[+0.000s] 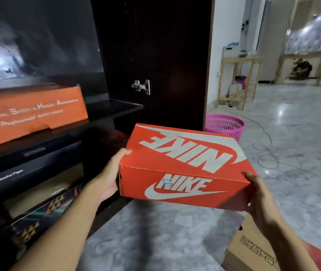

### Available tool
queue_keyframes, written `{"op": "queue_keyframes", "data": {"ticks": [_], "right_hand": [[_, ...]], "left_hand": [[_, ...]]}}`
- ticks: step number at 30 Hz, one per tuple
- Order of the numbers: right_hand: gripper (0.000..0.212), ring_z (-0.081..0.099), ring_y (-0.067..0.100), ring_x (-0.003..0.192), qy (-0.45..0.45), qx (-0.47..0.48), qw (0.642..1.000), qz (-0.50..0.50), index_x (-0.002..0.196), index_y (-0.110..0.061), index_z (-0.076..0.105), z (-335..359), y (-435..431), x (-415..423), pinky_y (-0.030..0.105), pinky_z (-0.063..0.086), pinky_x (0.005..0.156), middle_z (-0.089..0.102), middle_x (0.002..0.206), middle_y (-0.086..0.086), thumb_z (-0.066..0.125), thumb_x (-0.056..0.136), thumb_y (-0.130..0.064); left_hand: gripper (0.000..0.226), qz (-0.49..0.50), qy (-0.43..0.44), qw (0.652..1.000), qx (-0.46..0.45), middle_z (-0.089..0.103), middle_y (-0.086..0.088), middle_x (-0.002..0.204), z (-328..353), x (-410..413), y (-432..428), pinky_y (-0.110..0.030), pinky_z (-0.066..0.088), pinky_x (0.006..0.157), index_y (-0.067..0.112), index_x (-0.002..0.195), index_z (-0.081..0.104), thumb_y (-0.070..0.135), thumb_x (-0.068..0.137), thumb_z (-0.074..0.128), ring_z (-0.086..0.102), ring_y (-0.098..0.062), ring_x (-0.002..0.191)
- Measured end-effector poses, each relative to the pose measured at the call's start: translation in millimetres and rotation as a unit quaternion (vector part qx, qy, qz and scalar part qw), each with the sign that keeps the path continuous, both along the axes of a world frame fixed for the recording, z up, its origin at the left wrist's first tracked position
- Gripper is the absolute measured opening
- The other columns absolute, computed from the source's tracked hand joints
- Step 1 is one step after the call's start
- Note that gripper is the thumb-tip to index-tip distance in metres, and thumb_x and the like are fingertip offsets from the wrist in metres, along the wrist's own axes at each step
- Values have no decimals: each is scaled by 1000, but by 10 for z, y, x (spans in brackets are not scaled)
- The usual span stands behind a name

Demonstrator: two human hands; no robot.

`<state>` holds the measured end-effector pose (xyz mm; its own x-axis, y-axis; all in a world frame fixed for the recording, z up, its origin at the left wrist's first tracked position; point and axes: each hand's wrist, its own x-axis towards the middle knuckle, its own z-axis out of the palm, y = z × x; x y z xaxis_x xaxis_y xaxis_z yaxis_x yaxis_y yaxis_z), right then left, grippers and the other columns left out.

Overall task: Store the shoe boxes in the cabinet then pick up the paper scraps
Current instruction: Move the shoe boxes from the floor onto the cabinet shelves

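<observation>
Two hands are holding one red shoe box [185,165] up off the floor [155,241]. The left hand [112,178] is clasping its left end with the thumb over the lid, and the right hand [261,194] is wrapping round its near right corner. The lid is on, so its contents are hidden. Just below the right hand, one brown shoe box [251,249] is lying on the floor. Left of the grip, the dark cabinet [155,45] is standing open and holding four boxes: a patterned box [44,210] lowest, a tan box [44,190], a black box [30,169], and an orange box [32,112] on the upper shelf. Beyond the held box, one pink basket [224,126] is sitting on the floor; I cannot tell what is in it.
</observation>
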<state>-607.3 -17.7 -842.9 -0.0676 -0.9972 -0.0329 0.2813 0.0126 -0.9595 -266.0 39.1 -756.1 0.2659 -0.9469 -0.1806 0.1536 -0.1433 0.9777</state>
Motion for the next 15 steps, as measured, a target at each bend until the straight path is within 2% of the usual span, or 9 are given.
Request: {"op": "queue_keyframes", "data": {"ticks": [2, 4, 6, 9, 12, 15], "right_hand": [[50, 61, 23, 111, -6, -16, 1000, -2, 119, -28, 65, 134, -115, 206, 57, 51, 92, 67, 125, 5, 60, 78, -56], [50, 61, 28, 119, -14, -29, 999, -7, 123, -27, 65, 305, -208, 454, 59, 48, 97, 69, 124, 4, 59, 81, -54], [51, 63, 31, 118, -23, -50, 998, 7, 125, -25, 65, 525, -283, 692, 56, 48, 100, 72, 120, 3, 57, 83, -53], [65, 66, 26, 114, -31, -85, 996, 17, 124, -28, 67, 778, -341, 949, 48, 51, 97, 73, 118, 0, 60, 71, -65], [81, 65, 22, 116, -41, -127, 990, 50, 127, -32, 65, 924, -372, 1123, 50, 47, 103, 71, 122, -1, 64, 62, -81], [83, 63, 23, 119, -38, -171, 980, 99, 133, -33, 58, 1168, -462, 1350, 53, 45, 105, 68, 128, 1, 61, 67, -84]], "left_hand": [[37, 30, -1, 999, -17, 75, -12, 95, 134, 137, 49, -41, 52, 82, 21, 101, 71, 50, 91, 51, 68, -29, 91], [38, 50, -1, 998, -29, 76, -10, 93, 285, 266, 89, -39, 52, 77, 21, 101, 71, 52, 90, 51, 68, -28, 89], [40, 69, 13, 997, -38, 75, -10, 91, 469, 372, 126, -39, 52, 76, 20, 99, 71, 52, 88, 51, 68, -29, 88], [39, 91, 21, 995, -46, 75, -11, 92, 711, 538, 169, -44, 50, 82, 19, 99, 71, 52, 86, 53, 67, -30, 91], [39, 104, 21, 992, -67, 75, -12, 95, 903, 717, 214, -45, 50, 84, 20, 101, 70, 53, 85, 54, 67, -31, 92], [37, 143, 24, 985, -90, 75, -10, 86, 1103, 867, 355, -42, 52, 79, 20, 94, 70, 52, 82, 56, 67, -30, 84]]}}
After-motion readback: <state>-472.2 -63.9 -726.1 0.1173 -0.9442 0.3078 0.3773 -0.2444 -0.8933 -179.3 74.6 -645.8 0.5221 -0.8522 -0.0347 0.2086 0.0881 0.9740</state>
